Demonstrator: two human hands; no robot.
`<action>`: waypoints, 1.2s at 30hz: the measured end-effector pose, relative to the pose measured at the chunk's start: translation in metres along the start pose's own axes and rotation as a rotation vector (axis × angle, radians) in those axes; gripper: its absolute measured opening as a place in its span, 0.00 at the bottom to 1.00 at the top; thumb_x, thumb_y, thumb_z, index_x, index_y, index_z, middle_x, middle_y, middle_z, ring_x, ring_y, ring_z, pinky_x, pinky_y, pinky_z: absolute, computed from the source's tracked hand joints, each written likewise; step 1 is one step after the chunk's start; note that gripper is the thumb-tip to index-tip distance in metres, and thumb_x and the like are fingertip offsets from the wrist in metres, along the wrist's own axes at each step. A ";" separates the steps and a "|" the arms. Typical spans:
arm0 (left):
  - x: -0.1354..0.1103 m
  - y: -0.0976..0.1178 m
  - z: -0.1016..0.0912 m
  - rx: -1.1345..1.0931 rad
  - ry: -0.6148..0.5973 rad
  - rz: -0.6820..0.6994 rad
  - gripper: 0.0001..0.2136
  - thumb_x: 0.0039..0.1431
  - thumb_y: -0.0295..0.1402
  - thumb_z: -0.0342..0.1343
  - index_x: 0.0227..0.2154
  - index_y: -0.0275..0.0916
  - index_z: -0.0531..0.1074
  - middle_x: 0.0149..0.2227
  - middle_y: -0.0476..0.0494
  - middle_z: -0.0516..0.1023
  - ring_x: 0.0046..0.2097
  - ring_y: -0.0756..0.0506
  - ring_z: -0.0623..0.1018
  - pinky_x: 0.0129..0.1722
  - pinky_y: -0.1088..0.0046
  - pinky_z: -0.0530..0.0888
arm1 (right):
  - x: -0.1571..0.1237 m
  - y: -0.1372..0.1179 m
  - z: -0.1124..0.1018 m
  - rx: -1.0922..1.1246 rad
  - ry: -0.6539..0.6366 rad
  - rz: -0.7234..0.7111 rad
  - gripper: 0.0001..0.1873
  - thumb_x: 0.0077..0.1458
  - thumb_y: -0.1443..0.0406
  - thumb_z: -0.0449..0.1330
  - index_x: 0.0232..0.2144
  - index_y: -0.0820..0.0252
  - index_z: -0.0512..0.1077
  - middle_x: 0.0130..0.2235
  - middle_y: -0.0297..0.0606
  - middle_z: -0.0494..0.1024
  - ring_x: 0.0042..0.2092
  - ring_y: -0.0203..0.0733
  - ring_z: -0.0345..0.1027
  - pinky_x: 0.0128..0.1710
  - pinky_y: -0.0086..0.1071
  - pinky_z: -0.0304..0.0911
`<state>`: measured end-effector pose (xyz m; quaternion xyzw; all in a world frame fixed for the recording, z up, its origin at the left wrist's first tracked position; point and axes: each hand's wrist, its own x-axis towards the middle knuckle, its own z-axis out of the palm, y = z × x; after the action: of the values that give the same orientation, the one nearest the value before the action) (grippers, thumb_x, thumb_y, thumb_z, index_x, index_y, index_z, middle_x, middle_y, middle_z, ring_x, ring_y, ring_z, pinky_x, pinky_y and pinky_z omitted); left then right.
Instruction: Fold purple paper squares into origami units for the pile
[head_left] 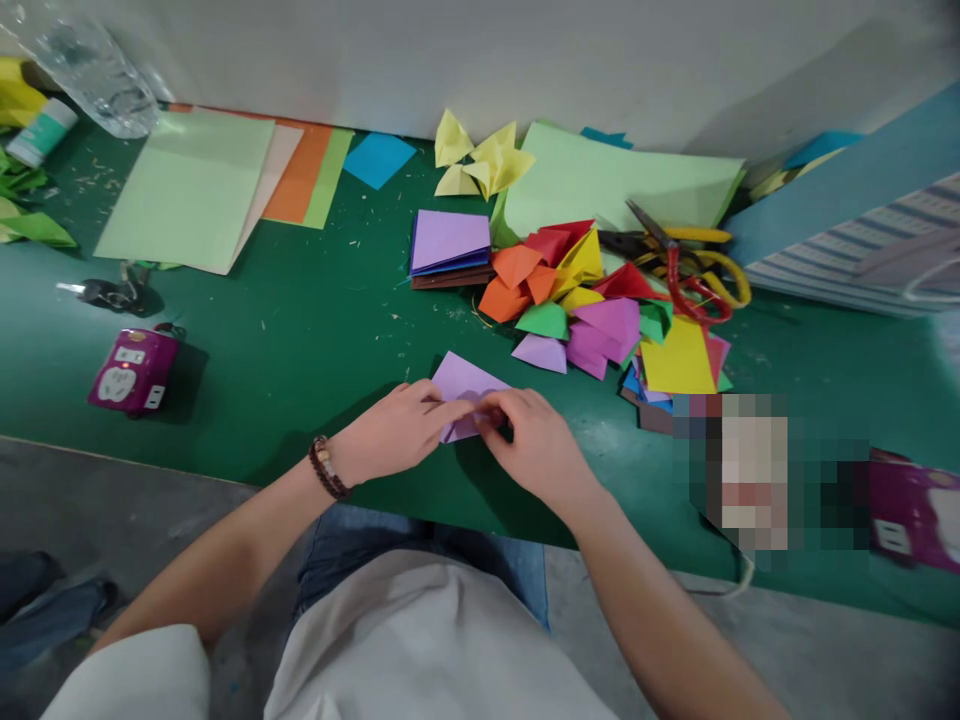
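Note:
A light purple sheet of paper lies at the table's near side, partly folded, with both hands on it. My left hand rests over its left part, the index finger stretched along the paper. My right hand pinches the paper's right edge between thumb and fingers. The fingertips of both hands nearly meet there, and they hide part of the fold. Just beyond sits a stack of square papers, purple on top. To its right is a pile of folded paper pieces in several colours.
Red-handled scissors lie on the pile's far side. Large paper sheets and a clear plastic bottle are at the back left. Keys and a purple box stand left. A blue bag leans at the right.

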<state>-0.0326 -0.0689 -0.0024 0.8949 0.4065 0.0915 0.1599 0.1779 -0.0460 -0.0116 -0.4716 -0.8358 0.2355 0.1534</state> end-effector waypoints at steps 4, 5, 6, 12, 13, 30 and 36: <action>0.000 -0.001 0.005 -0.028 0.031 -0.021 0.16 0.66 0.25 0.43 0.55 0.35 0.62 0.46 0.41 0.76 0.51 0.43 0.69 0.50 0.65 0.68 | -0.014 0.001 0.007 -0.078 0.141 -0.085 0.05 0.58 0.65 0.55 0.35 0.57 0.71 0.35 0.42 0.71 0.39 0.46 0.66 0.39 0.40 0.61; 0.000 -0.001 0.006 -0.033 0.034 -0.023 0.15 0.66 0.25 0.44 0.54 0.35 0.63 0.46 0.41 0.76 0.51 0.44 0.69 0.50 0.65 0.68 | -0.017 0.000 0.009 -0.115 0.150 -0.108 0.06 0.59 0.65 0.55 0.34 0.57 0.72 0.35 0.41 0.71 0.39 0.46 0.65 0.39 0.40 0.61; 0.000 -0.001 0.006 -0.036 0.036 -0.023 0.15 0.66 0.25 0.44 0.54 0.35 0.63 0.46 0.41 0.76 0.50 0.44 0.69 0.50 0.65 0.69 | -0.019 -0.001 0.011 -0.148 0.149 -0.127 0.07 0.59 0.65 0.55 0.32 0.57 0.72 0.34 0.41 0.71 0.38 0.46 0.65 0.38 0.39 0.60; 0.000 0.000 0.006 -0.019 0.038 -0.020 0.13 0.67 0.26 0.44 0.51 0.35 0.65 0.43 0.43 0.77 0.50 0.44 0.69 0.50 0.66 0.68 | -0.021 -0.010 0.017 -0.221 0.131 -0.176 0.10 0.60 0.67 0.54 0.28 0.58 0.71 0.29 0.39 0.72 0.34 0.44 0.63 0.34 0.37 0.55; 0.000 0.000 0.006 -0.019 0.032 -0.023 0.12 0.67 0.27 0.44 0.51 0.35 0.66 0.42 0.44 0.78 0.50 0.44 0.69 0.50 0.66 0.68 | -0.021 -0.010 0.017 -0.227 0.131 -0.181 0.10 0.60 0.67 0.54 0.28 0.58 0.71 0.29 0.39 0.72 0.34 0.44 0.63 0.34 0.37 0.55; 0.001 -0.001 0.007 -0.013 -0.009 -0.029 0.13 0.66 0.26 0.46 0.52 0.35 0.65 0.40 0.44 0.77 0.51 0.44 0.69 0.51 0.66 0.67 | -0.019 -0.023 0.027 -0.287 0.146 -0.248 0.11 0.59 0.68 0.54 0.25 0.58 0.71 0.26 0.38 0.72 0.31 0.43 0.63 0.32 0.36 0.54; 0.000 -0.001 0.008 0.011 -0.023 -0.026 0.14 0.67 0.26 0.45 0.53 0.35 0.64 0.43 0.43 0.77 0.52 0.44 0.69 0.51 0.66 0.66 | -0.023 -0.023 0.027 -0.093 0.189 -0.207 0.10 0.61 0.67 0.54 0.30 0.57 0.73 0.30 0.38 0.76 0.34 0.42 0.67 0.35 0.35 0.58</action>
<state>-0.0310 -0.0702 -0.0106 0.8913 0.4168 0.0769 0.1610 0.1598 -0.0832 -0.0228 -0.4094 -0.8719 0.1338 0.2329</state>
